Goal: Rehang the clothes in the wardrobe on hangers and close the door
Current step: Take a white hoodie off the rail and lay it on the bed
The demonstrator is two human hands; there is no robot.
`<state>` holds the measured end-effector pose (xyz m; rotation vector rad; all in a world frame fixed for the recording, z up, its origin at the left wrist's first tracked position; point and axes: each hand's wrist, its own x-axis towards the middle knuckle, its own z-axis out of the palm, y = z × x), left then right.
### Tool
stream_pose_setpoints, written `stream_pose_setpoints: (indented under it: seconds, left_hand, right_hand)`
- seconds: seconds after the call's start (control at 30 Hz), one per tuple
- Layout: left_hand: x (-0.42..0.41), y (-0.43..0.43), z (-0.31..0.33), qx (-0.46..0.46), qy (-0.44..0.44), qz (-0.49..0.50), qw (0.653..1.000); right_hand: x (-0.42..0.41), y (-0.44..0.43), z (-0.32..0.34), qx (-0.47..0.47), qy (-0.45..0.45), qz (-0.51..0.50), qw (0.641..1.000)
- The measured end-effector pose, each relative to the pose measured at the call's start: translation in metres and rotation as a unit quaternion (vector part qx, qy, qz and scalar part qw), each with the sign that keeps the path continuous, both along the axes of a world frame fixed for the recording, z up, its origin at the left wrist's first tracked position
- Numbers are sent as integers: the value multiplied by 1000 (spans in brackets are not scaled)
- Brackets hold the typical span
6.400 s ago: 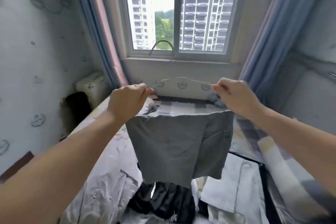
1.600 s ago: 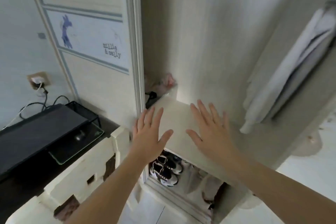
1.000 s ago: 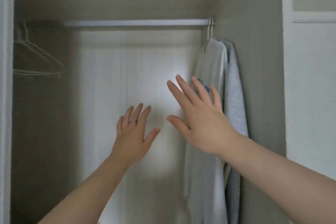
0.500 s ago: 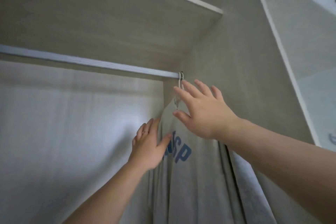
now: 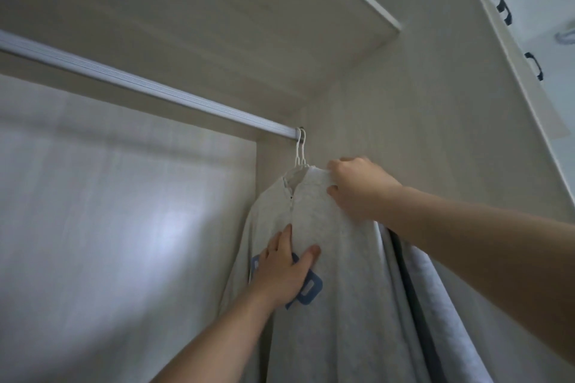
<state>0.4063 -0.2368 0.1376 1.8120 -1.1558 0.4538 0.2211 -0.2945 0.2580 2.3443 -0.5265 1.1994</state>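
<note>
I look up into the wardrobe. A pale grey shirt (image 5: 336,258) with blue letters hangs from white hanger hooks (image 5: 300,148) at the right end of the silver rail (image 5: 140,87). My right hand (image 5: 357,188) grips the shirt's shoulder near the collar. My left hand (image 5: 284,270) lies flat against the shirt's chest, fingers straight, covering part of the blue print. Behind this shirt hang a dark garment (image 5: 413,298) and a light one (image 5: 451,320).
A shelf board (image 5: 217,9) sits just above the rail. The wardrobe's side wall (image 5: 435,134) stands close on the right, its back panel (image 5: 109,211) on the left. Dark letters (image 5: 497,0) mark the white door panel at top right.
My right hand has come down from the hanger hooks and closed on the shirt's shoulder. My left hand now presses flat on the shirt's chest.
</note>
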Motion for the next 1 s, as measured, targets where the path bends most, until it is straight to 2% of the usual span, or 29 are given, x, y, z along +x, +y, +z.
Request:
stream_pose_setpoints:
  seconds: [0.1, 0.27, 0.43, 0.63, 0.87, 1.0]
  left_hand:
    - [0, -3, -4, -13, 19, -15, 1000]
    - [-1, -1, -5, -16, 43, -39, 998]
    - [-2, 1, -7, -23, 36, -34, 999]
    - [-3, 5, -2, -19, 44, -44, 998]
    - [-9, 16, 26, -22, -38, 19, 999]
    - [-16, 23, 37, -83, -99, 60, 990]
  right_hand:
    - [8, 6, 7, -35, -30, -36, 998]
    - [22, 12, 15, 28, -35, -41, 998]
    - [32, 13, 17, 44, -53, -37, 997]
    - [34, 1, 19, 101, -109, 9, 989]
    - [30, 4, 28, 63, -143, 26, 987]
    - [12, 5, 29, 37, -155, 41, 986]
